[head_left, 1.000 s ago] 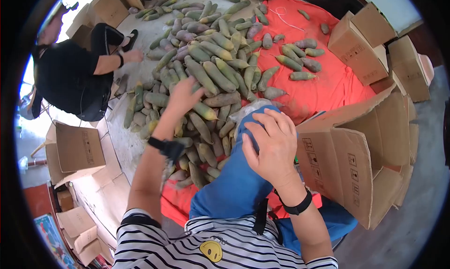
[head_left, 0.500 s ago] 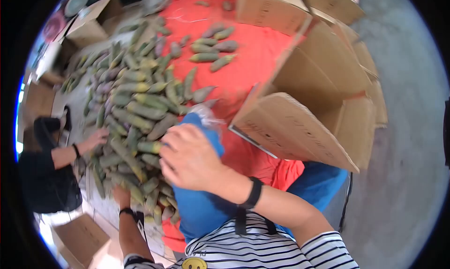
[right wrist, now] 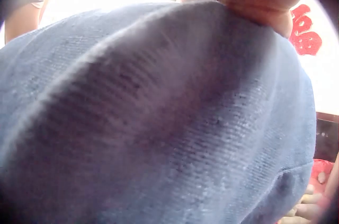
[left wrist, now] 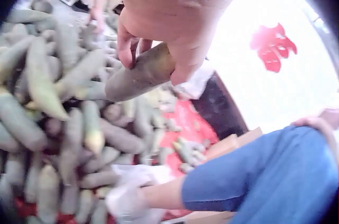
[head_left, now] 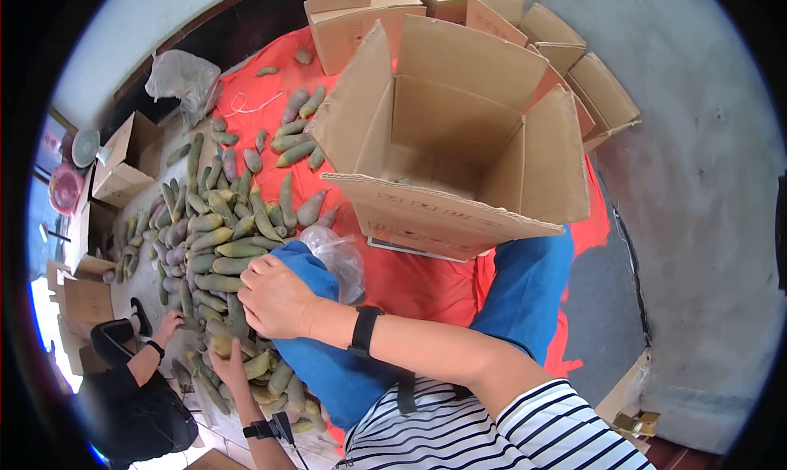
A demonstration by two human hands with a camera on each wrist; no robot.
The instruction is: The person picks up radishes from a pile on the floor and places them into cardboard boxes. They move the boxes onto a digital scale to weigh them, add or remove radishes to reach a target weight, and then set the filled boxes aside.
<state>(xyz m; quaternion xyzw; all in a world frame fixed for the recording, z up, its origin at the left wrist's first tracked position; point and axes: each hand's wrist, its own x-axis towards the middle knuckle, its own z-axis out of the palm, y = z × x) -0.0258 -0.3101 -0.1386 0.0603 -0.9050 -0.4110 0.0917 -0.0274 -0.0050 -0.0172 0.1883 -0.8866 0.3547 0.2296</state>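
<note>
My left hand (head_left: 231, 367) grips a green radish (left wrist: 139, 74) by its end, thumb on one side and fingers on the other. In the left wrist view the radish is held over a large pile of green radishes (head_left: 217, 245), some of them purplish. My right hand (head_left: 277, 298) rests on the blue-trousered knee (head_left: 307, 265), fingers relaxed over it. The right wrist view is mostly filled by the trouser cloth (right wrist: 159, 113), with part of the same hand at the top. In front of my legs stands an open cardboard box (head_left: 459, 216), flaps raised.
Several radishes (head_left: 293, 142) lie apart on the red sheet (head_left: 393, 281). More cardboard boxes (head_left: 361, 31) stand behind. Another person (head_left: 135, 404) in black reaches toward the pile from the left. Clear plastic (head_left: 340, 261) lies beside the knee.
The head view has turned right, bringing the open box to the centre. My left hand has gone from reaching over the pile to gripping a radish. The right hand stays on the knee.
</note>
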